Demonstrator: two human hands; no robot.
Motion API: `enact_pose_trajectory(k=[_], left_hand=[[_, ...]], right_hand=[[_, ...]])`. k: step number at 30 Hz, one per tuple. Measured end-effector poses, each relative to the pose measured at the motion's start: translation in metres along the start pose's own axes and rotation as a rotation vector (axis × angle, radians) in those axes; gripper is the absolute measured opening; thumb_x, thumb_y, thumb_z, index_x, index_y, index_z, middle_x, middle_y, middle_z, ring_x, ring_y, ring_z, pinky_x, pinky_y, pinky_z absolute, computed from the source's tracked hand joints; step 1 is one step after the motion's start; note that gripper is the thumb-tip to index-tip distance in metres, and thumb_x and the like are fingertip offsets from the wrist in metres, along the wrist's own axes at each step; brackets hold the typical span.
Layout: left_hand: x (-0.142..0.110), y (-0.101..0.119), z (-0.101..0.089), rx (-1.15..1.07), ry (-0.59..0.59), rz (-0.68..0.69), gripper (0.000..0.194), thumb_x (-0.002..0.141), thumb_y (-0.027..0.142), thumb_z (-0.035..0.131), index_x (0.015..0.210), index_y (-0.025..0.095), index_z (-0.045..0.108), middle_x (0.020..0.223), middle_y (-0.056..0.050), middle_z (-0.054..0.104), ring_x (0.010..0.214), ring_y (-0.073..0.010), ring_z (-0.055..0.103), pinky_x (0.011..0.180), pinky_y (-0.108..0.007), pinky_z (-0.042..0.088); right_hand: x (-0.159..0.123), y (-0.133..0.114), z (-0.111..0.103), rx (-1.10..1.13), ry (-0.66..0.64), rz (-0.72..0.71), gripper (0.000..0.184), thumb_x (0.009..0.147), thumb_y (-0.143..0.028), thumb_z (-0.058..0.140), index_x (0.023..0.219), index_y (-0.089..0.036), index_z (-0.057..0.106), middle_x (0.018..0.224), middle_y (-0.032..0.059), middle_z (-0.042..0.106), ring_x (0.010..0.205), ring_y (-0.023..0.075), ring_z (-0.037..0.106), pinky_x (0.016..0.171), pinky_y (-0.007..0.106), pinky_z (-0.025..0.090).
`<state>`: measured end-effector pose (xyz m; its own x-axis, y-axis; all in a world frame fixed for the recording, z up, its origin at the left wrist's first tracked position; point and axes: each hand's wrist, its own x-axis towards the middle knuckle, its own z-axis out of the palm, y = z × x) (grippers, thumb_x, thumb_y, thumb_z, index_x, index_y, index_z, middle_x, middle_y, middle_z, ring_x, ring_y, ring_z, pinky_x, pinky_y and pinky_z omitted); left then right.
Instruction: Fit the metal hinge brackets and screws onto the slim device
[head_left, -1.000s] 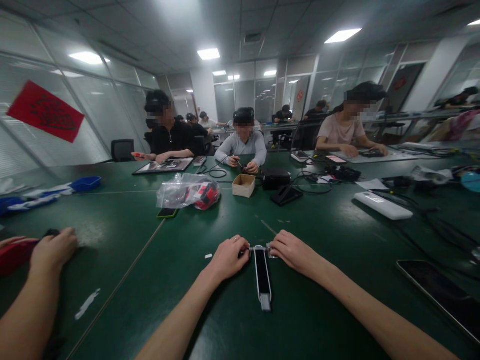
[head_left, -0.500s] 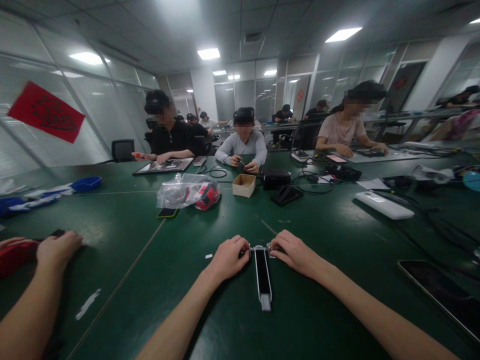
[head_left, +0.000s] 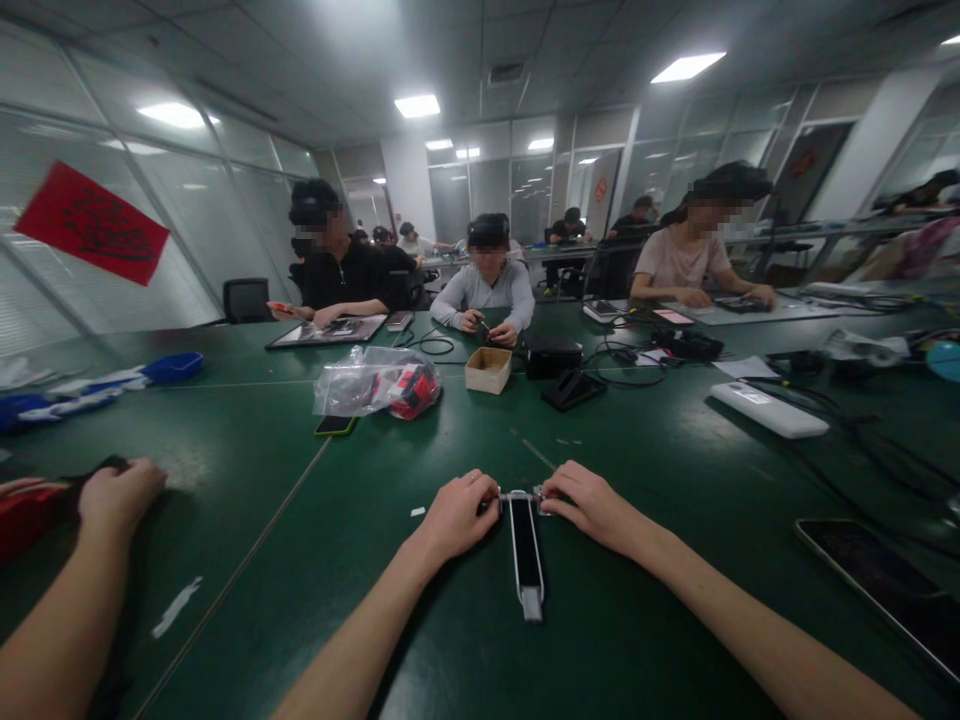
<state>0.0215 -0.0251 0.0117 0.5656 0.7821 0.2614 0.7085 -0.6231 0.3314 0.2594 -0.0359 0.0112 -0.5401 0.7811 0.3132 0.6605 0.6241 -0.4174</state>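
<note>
Head view: 1 narrow, black-faced device (head_left: 526,550) lies on the green table (head_left: 637,650). Its long axis runs fore and aft; the end with 1 grey tab (head_left: 532,604) points toward you, slightly right. Its far end sits between your 2 hands' fingertips. Your left hand (head_left: 459,515) pinches 1 crossbar (head_left: 505,497) at its left end; your right hand (head_left: 589,508) pinches the right end. Outward: 1 white scrap (head_left: 418,512) left, 1 open box (head_left: 488,372) beyond.

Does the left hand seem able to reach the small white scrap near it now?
Probably yes: the white scrap lies close to the left hand, with nothing seen between them, though this hand is busy at the long device.
</note>
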Motion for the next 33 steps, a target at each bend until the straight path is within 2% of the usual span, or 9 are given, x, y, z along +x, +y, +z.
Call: enact_pose_trajectory(k=[11, 17, 25, 29, 33], left_hand=[[0.0, 0.0011, -0.0011, -0.011, 0.0, -0.013, 0.009, 0.083, 0.02, 0.047, 0.086, 0.019, 0.055, 0.083, -0.001, 0.057, 0.073, -0.0134, 0.053, 0.068, -0.024, 0.041], [0.0004, 0.0001, -0.0001, -0.007, 0.006, -0.006, 0.008, 0.083, 0.02, 0.047, 0.085, 0.019, 0.055, 0.083, -0.001, 0.057, 0.073, -0.0133, 0.054, 0.068, -0.024, 0.041], [0.0008, 0.0005, 0.0013, -0.006, 0.006, -0.013, 0.01, 0.082, 0.019, 0.047, 0.086, 0.019, 0.056, 0.082, -0.001, 0.058, 0.072, -0.0134, 0.054, 0.065, -0.023, 0.04], [0.0006, 0.0002, 0.0005, -0.003, 0.007, -0.012, 0.009, 0.082, 0.019, 0.048, 0.086, 0.018, 0.056, 0.081, -0.001, 0.057, 0.072, -0.0135, 0.053, 0.065, -0.023, 0.04], [0.0004, -0.0005, 0.0001, -0.01, -0.002, -0.017, 0.01, 0.083, 0.02, 0.048, 0.087, 0.019, 0.056, 0.082, -0.001, 0.057, 0.072, -0.0134, 0.053, 0.065, -0.024, 0.04]], right_hand=[[-0.0004, -0.0003, -0.0003, 0.005, -0.019, 0.023, 0.017, 0.09, -0.027, 0.048, 0.093, -0.017, 0.062, 0.093, 0.0064, 0.059, 0.084, 0.0171, 0.053, 0.072, 0.032, 0.048], [0.0012, -0.0053, -0.0039, -0.053, 0.002, -0.051, 0.023, 0.092, -0.028, 0.043, 0.093, -0.015, 0.063, 0.092, 0.0079, 0.06, 0.083, 0.0174, 0.054, 0.072, 0.031, 0.049], [0.0027, 0.0007, 0.0003, -0.123, 0.006, -0.138, 0.031, 0.094, -0.032, 0.037, 0.095, -0.016, 0.064, 0.088, 0.0083, 0.061, 0.082, 0.0182, 0.053, 0.071, 0.032, 0.048], [0.0023, 0.0003, -0.0003, -0.125, -0.023, -0.116, 0.031, 0.094, -0.031, 0.037, 0.095, -0.016, 0.064, 0.088, 0.0084, 0.06, 0.082, 0.0184, 0.052, 0.071, 0.033, 0.047], [0.0011, -0.0017, -0.001, -0.041, -0.022, -0.018, 0.024, 0.093, -0.029, 0.041, 0.098, -0.016, 0.06, 0.093, 0.0077, 0.059, 0.084, 0.0176, 0.053, 0.073, 0.032, 0.048]])
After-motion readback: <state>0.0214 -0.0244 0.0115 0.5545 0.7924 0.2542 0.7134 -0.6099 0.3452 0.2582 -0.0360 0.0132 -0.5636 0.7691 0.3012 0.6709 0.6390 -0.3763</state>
